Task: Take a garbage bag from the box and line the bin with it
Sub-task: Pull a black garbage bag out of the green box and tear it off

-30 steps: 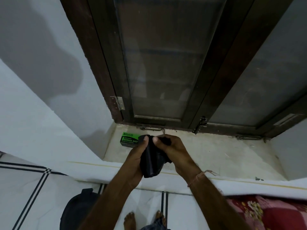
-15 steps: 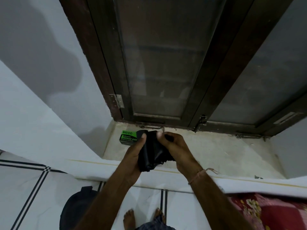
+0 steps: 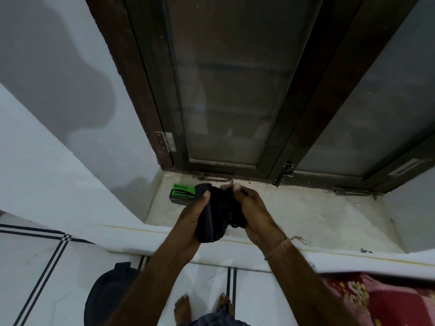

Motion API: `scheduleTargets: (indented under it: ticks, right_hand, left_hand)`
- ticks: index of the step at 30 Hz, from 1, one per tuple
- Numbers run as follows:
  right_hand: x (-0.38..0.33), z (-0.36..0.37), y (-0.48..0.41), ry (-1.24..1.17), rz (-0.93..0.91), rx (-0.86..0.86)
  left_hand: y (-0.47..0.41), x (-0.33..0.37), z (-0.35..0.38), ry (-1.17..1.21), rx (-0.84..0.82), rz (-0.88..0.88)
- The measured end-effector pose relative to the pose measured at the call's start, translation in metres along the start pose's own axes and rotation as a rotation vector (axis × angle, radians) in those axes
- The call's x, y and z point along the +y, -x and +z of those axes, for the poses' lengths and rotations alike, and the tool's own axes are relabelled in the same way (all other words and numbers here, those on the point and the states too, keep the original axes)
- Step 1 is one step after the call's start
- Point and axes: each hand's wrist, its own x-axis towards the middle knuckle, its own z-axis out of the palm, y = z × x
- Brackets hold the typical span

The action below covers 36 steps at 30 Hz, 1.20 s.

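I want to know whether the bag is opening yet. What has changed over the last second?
The right hand has shifted its fingertips slightly rightward along the top edge of the bag, away from the thumb of the left hand, spreading the bunch a little. Nothing was taken or let go: both hands still grip the bag, and the box stays on the sill.

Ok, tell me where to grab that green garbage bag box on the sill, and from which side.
The green cardboard garbage bag box is probably best taken from above, thumb and fingers across its near and far long sides. It lies flat on the pale stone sill, top face clear, right end hidden behind the black plastic bag.
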Motion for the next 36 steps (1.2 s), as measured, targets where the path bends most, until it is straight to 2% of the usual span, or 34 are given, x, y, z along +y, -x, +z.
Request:
scheduleTargets:
  ticks: [2, 5, 14, 17, 20, 25, 30, 36]
  right_hand:
    - [-0.001, 0.0, 0.002, 0.09, -0.006, -0.053]
    - [0.0, -0.002, 0.001, 0.171, -0.067, 0.003]
    - [0.002, -0.011, -0.005, 0.102, -0.078, 0.083]
    - [0.001, -0.007, -0.002, 0.066, -0.032, 0.022]
    - [0.002, -0.004, 0.0, 0.139, -0.048, -0.076]
    - [0.002, -0.008, -0.004, 0.155, -0.06, 0.039]
    - [0.004, -0.015, -0.005, 0.128, -0.018, 0.03]
    - [0.008, -0.014, -0.007, 0.107, -0.056, 0.021]
  left_hand:
    - [0.0, -0.001, 0.0, 0.01, -0.006, -0.006]
    - [0.002, -0.001, -0.001, 0.038, -0.011, -0.022]
    - [-0.001, 0.001, -0.003, 0.023, -0.003, -0.018]
    - [0.001, 0.001, 0.001, -0.007, 0.005, -0.019]
    - [0.001, 0.0, 0.002, -0.011, 0.003, -0.018]
    - [0.001, 0.0, 0.006, 0.031, 0.021, -0.005]
    - [0.003, 0.003, 0.001, 0.036, 0.007, -0.018]
    - [0.006, 0.004, 0.003, 0.001, -0.01, -0.041]
